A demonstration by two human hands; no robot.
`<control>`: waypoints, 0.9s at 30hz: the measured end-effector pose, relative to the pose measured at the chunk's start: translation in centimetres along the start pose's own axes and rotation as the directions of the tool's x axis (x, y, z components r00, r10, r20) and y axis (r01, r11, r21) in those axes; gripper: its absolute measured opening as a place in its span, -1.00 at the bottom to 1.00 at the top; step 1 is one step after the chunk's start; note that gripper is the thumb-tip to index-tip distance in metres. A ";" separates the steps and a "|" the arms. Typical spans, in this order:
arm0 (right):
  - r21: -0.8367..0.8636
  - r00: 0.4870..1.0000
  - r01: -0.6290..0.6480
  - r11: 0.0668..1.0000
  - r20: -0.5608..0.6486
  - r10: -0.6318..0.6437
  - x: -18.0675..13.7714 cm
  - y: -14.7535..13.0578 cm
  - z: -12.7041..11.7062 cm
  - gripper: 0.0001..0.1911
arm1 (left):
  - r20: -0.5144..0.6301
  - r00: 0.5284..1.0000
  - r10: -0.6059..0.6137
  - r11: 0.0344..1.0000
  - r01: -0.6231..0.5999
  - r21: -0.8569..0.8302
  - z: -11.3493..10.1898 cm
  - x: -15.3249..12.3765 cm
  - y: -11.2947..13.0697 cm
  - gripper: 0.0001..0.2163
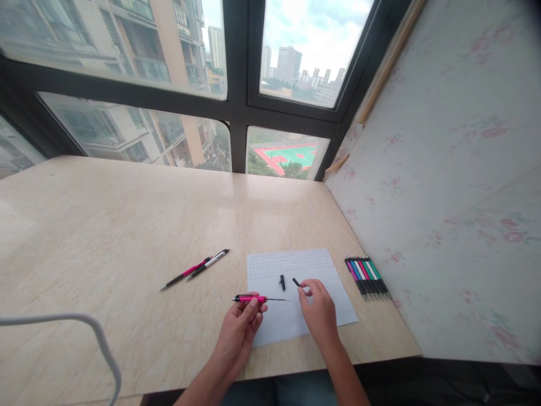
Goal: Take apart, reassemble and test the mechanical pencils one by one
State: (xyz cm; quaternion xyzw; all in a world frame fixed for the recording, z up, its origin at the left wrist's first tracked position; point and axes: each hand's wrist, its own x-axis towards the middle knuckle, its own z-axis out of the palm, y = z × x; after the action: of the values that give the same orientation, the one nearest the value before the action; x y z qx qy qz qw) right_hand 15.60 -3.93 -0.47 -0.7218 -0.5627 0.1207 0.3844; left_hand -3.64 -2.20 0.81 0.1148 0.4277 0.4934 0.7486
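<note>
My left hand (240, 324) is closed round a pink pen barrel (249, 298), held level, with a thin refill sticking out to the right over a white sheet of paper (296, 316). With my right hand (319, 307) I pinch a small black pen part (296, 283) at the fingertips. Another small black piece (282, 282) lies on the paper just left of it. The paper carries faint writing along its top.
Two pens (196, 269), one pink and one white, lie on the beige table (105, 237) to the left. A row of several coloured pens (367, 275) lies right of the paper near the floral wall (456, 186). A white curved bar (84, 327) sits bottom left. Windows stand behind.
</note>
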 end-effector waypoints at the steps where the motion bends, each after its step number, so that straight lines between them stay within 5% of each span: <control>1: 0.091 0.997 -0.049 0.995 0.064 0.043 -0.1 0.0 -0.7 -0.80 | 0.001 1.000 0.001 1.000 -0.001 0.001 0.0 0.0 0.1 -0.84; 4: 0.312 0.969 -0.168 0.935 0.227 0.098 -0.5 -0.3 -2.5 -0.74 | 0.009 1.000 0.010 1.000 -0.010 0.003 0.1 0.0 0.3 -0.85; 7: 0.397 0.966 -0.175 0.901 0.247 0.079 -0.7 -0.7 -3.6 -0.70 | 0.023 1.000 0.020 1.000 -0.021 0.012 0.0 0.0 0.2 -0.83; 27: 0.407 0.966 -0.039 0.912 0.249 -0.070 -1.5 -4.5 -1.7 -0.90 | 0.099 0.995 -0.001 0.995 -0.008 0.096 -0.1 -0.8 -0.6 -0.74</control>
State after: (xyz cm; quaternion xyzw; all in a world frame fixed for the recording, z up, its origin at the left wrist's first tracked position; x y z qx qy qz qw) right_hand 12.90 -5.74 3.39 -0.5991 -0.5757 0.3256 0.4513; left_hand -3.40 -3.15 0.80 0.1758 0.4133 0.4672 0.7616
